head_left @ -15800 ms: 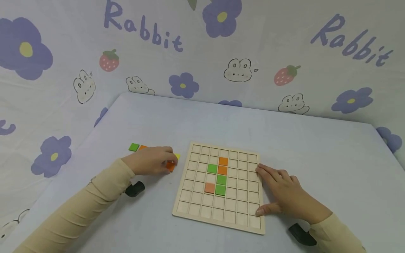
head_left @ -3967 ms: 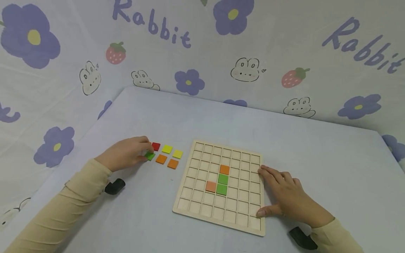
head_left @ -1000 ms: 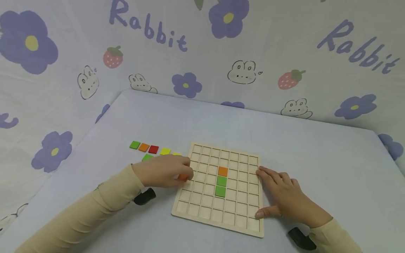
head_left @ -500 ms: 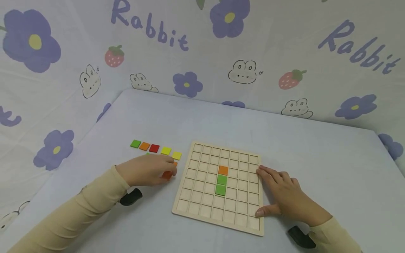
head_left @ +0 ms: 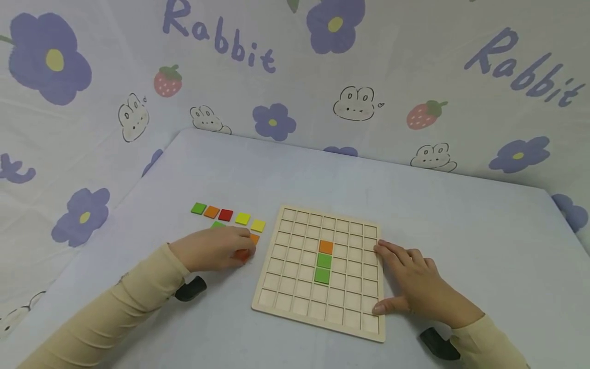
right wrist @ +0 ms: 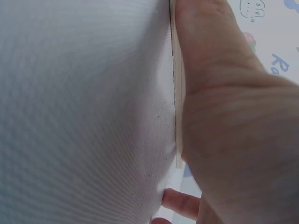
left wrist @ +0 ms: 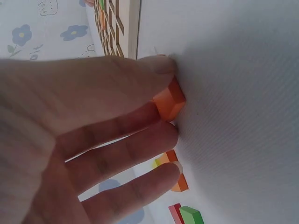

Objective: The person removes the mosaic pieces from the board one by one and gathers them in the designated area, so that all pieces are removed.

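In the head view my left hand (head_left: pixel 214 248) is at the table left of the wooden grid board (head_left: pixel 295 309). Its thumb and index finger pinch a reddish-orange square tile (left wrist: pixel 169 101), whose lower edge is at the tabletop in the left wrist view. My right hand (head_left: pixel 415 284) rests along the board's right edge, thumb and fingertips spread against the rim. On the board, one orange tile (head_left: pixel 325 247) and two green tiles, an upper one (head_left: pixel 324 261) and a lower one (head_left: pixel 322 275), lie in a column of cells.
Behind my left hand lie loose tiles: a green one (head_left: pixel 198 208), an orange one (head_left: pixel 211 211), a red one (head_left: pixel 225 214) and two yellow ones (head_left: pixel 243 219). Another green tile (head_left: pixel 218 225) and an orange tile (head_left: pixel 254 239) are partly hidden by that hand. A printed cloth (head_left: pixel 304 77) hangs behind the table.
Several tiles have left the board, including the reddish-orange one, which my left hand has carried leftward to the table. More loose tiles lie there than at first. The right hand stays at the board.
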A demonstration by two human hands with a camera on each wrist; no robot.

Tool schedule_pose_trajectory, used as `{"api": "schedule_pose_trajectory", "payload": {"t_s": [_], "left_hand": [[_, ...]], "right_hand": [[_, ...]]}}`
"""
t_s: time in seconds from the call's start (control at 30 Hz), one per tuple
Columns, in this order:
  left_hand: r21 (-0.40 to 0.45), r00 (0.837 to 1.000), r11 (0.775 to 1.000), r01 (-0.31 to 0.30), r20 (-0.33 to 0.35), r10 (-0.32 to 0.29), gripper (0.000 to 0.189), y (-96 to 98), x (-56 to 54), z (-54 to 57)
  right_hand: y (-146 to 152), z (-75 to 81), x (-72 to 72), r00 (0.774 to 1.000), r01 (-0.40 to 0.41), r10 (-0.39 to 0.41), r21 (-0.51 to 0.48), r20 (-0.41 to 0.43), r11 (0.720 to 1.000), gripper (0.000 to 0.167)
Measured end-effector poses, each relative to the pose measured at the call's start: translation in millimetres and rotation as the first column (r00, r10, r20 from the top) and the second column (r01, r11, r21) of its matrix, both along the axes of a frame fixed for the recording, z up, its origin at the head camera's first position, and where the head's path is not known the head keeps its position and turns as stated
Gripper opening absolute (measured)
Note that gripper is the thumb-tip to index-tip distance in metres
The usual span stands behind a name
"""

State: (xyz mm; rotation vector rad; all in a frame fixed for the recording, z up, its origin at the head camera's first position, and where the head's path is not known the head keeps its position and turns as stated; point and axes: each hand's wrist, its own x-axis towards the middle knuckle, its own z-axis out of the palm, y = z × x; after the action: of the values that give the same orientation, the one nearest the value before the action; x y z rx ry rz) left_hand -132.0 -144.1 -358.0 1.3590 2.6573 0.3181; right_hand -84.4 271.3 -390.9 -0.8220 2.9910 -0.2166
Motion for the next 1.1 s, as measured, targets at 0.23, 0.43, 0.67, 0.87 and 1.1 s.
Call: {"api": "schedule_pose_trajectory", "payload": {"t_s": [0.23,0.43,0.67,0.87,1.1], "left_hand": [[0.001,1.000,1.000,0.015,-0.012,-0.015,0.014,8.4,-4.0,-0.9],[-0.018,0.999,1.000,0.024,-0.049,-0.025,0.010,18.1,-8.1,2.1],[0.074,0.997,0.994,0.081,0.011,-0.082,0.005,54.6,-22.4,9.7],[0.135,0.977,0.967,0.215,-0.030,-0.213,0.011,97.2,-43.1,8.7],[0.044,0.975,0.974,0.220,0.032,-0.222,0.015,126.8,-59.7,4.1]], "right_hand": [[7,-1.4,0.8,1.000,0.011,-0.011,-0.003,-0.006,1.000,0.115],[12,-6.0,-0.1,1.000,0.021,-0.021,-0.001,0.004,1.000,0.117],[14,-6.2,1.5,1.000,0.022,-0.022,-0.008,0.009,1.000,0.117],[11,-5.6,0.7,1.000,0.017,-0.017,-0.012,0.008,1.000,0.116],[8,-3.5,-0.3,1.000,0.000,0.000,-0.023,-0.007,1.000,0.116]]}}
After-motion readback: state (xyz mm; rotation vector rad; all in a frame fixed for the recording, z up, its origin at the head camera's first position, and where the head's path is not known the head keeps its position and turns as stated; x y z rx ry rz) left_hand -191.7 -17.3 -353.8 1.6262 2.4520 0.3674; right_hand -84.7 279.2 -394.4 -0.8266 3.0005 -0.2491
